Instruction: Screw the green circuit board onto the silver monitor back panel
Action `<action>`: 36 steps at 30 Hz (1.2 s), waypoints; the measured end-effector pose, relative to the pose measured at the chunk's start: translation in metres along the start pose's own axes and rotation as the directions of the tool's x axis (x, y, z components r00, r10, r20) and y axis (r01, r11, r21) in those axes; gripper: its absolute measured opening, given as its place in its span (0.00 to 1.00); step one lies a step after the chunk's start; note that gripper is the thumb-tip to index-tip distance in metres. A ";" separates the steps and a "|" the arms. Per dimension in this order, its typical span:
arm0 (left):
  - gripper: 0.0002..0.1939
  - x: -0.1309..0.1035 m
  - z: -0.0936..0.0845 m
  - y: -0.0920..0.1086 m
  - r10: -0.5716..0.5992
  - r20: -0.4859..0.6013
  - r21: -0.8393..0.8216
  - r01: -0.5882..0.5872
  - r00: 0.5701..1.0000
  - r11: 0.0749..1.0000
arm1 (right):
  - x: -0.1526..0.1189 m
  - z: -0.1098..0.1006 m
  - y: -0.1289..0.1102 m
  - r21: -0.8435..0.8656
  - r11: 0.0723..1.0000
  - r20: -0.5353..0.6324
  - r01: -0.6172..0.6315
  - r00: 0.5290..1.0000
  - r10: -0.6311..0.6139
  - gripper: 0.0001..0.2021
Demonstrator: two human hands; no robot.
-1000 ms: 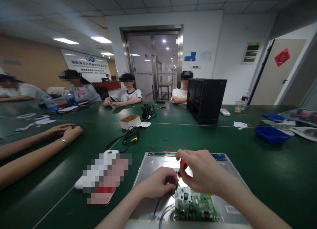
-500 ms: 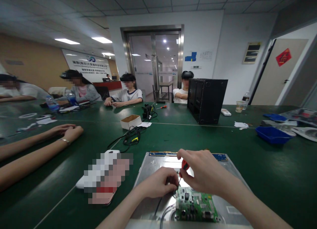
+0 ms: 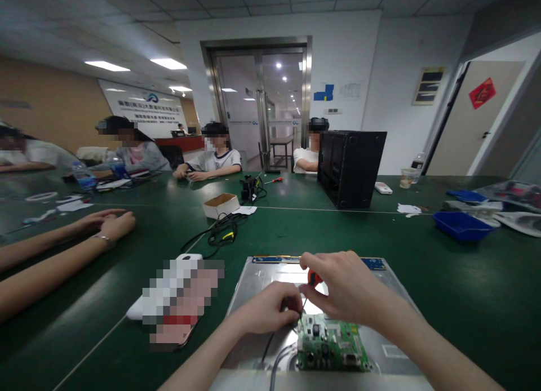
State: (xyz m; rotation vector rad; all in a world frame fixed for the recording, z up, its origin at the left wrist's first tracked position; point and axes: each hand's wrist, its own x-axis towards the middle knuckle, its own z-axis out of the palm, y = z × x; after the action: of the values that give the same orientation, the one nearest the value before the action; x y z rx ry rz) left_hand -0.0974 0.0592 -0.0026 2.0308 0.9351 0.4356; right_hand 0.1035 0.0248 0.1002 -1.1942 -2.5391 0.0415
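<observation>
My right hand (image 3: 349, 284) grips a screwdriver (image 3: 313, 278) by its red and black handle, shaft angled down and left. The shaft's tip is by the upper left corner of a green circuit board (image 3: 332, 346); its exact contact is hidden. My left hand (image 3: 273, 307) is closed in a pinch at that same corner, and what sits between the fingertips cannot be made out. Under both hands lies a flat metal-backed panel (image 3: 399, 309), with a narrow blue board strip (image 3: 374, 263) along its far edge. Dark wires (image 3: 276, 361) run over the panel left of the circuit board.
Left of the panel lie a white device (image 3: 135, 309) and a pink phone (image 3: 167, 337). Beyond are a tangled black cable (image 3: 217, 233), an open small box (image 3: 221, 205), a black computer case (image 3: 353, 168) and a blue tray (image 3: 462, 226). Another person's hands (image 3: 116, 227) rest at left.
The view has shifted slightly. Both hands keep nearly the same pose at the board's corner, and the screwdriver stays in my right hand.
</observation>
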 end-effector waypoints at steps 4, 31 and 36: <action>0.06 0.000 0.000 0.001 -0.023 0.002 0.000 0.023 1.000 1.000 | 0.001 0.000 0.000 -0.028 0.999 0.026 -0.029 0.999 0.030 0.06; 0.07 0.000 -0.001 0.005 -0.030 0.018 0.052 0.029 0.999 0.998 | 0.001 0.004 -0.001 -0.014 1.000 -0.026 0.017 1.000 -0.017 0.06; 0.07 -0.001 -0.001 0.006 0.000 -0.001 0.055 0.000 1.000 0.999 | -0.001 0.000 -0.002 0.015 0.999 -0.013 0.039 0.999 -0.039 0.04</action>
State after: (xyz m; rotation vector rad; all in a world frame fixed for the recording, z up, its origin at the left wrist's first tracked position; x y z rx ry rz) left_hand -0.0958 0.0570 0.0027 2.0800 0.9572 0.4150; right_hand 0.1029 0.0231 0.0999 -1.1352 -2.5463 0.0439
